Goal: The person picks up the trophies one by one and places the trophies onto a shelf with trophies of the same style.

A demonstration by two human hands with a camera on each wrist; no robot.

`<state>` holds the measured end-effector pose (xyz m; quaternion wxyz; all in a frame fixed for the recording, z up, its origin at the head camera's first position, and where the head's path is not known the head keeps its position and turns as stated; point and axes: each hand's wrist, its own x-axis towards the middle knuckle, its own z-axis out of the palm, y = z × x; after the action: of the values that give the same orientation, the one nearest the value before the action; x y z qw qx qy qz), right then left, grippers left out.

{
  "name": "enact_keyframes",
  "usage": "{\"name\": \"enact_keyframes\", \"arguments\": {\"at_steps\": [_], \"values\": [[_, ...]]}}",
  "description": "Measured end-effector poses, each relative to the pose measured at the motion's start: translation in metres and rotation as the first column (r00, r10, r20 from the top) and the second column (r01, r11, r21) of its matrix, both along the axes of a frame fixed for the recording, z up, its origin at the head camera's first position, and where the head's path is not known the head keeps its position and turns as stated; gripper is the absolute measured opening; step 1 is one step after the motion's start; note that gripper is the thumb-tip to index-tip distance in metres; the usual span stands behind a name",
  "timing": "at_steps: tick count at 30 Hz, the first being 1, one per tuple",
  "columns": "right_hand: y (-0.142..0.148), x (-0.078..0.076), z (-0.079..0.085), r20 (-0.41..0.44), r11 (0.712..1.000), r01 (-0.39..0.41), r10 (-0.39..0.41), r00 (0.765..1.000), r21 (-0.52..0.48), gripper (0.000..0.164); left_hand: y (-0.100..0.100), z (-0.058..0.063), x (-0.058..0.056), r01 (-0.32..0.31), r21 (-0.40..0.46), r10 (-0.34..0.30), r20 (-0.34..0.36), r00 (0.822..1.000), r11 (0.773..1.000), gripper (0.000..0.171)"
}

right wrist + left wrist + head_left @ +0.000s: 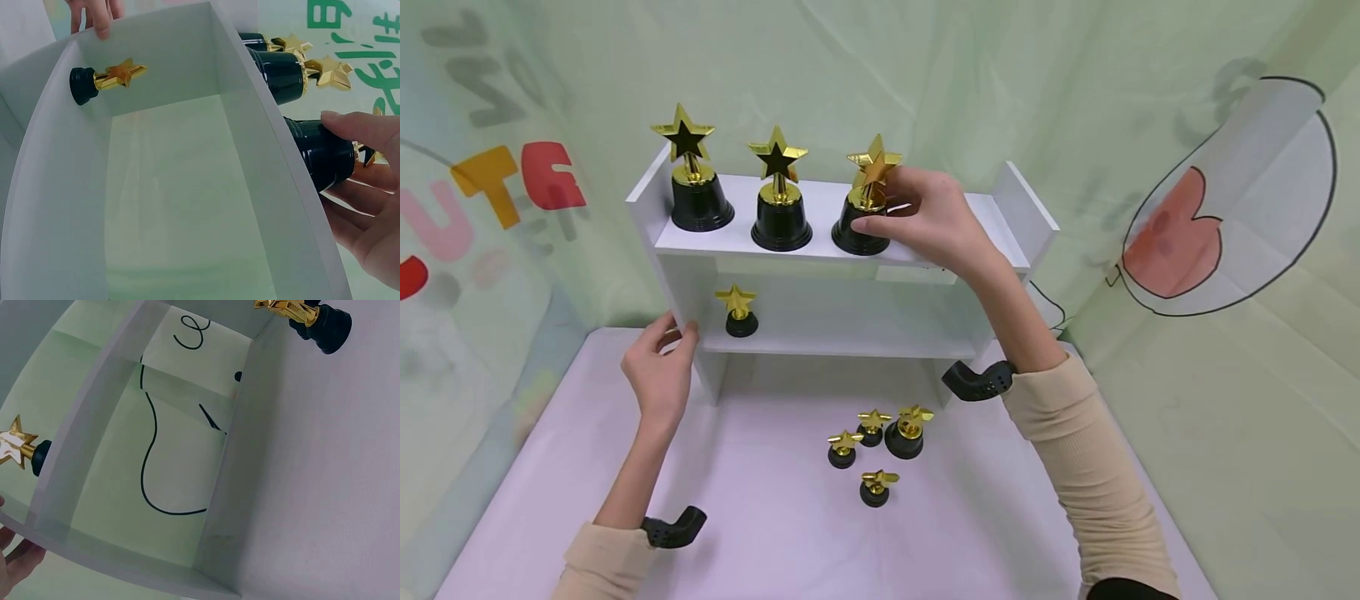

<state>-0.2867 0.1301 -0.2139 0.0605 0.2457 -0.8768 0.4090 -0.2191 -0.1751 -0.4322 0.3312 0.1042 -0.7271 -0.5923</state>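
Note:
On the top board of a white shelf unit (pixel 842 354), my right hand (pixel 940 221) holds a large star trophy (pixel 853 237), thumb and fingers around its black base and gold neck. The trophy stands upright near the board's front edge. My left hand (pixel 658 375) grips the front edge of the unit's left side panel, with the thumb (pixel 102 28) on the inner face. Two more large trophies, a middle one (pixel 781 217) and a left one (pixel 700 200), stand to the left on the same board. One small star trophy (pixel 741 321) sits on the middle board, near the left hand.
Several smaller trophies stand on the white tabletop (pixel 775 533) before the unit, including one with a wider base (pixel 904 442) and one nearest the front (pixel 875 493). A pale green printed curtain (pixel 925 75) hangs behind and at the sides.

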Motion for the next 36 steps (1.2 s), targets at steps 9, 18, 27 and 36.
{"name": "enact_keyframes", "arguments": {"at_steps": [9,18,27,36], "values": [[0.002,0.0,-0.002,0.026,1.0,-0.019,0.02,0.999,-0.019,0.043,0.001,-0.001,0.0,-0.004,-0.006,0.004,-0.011,1.0,1.0,0.028],[0.001,0.0,-0.006,0.034,0.999,-0.006,0.007,0.999,-0.034,0.048,0.001,-0.001,0.0,-0.008,0.003,0.008,-0.007,1.0,1.0,0.028],[0.011,0.001,-0.009,0.046,1.0,-0.01,0.011,0.999,-0.023,0.059,0.002,-0.001,0.001,0.007,0.003,-0.007,0.003,1.0,1.0,0.03],[0.029,0.01,-0.012,0.038,0.998,0.007,-0.005,0.999,-0.068,0.058,0.001,-0.001,0.0,-0.011,-0.002,0.011,0.003,1.0,1.0,0.029]]}}
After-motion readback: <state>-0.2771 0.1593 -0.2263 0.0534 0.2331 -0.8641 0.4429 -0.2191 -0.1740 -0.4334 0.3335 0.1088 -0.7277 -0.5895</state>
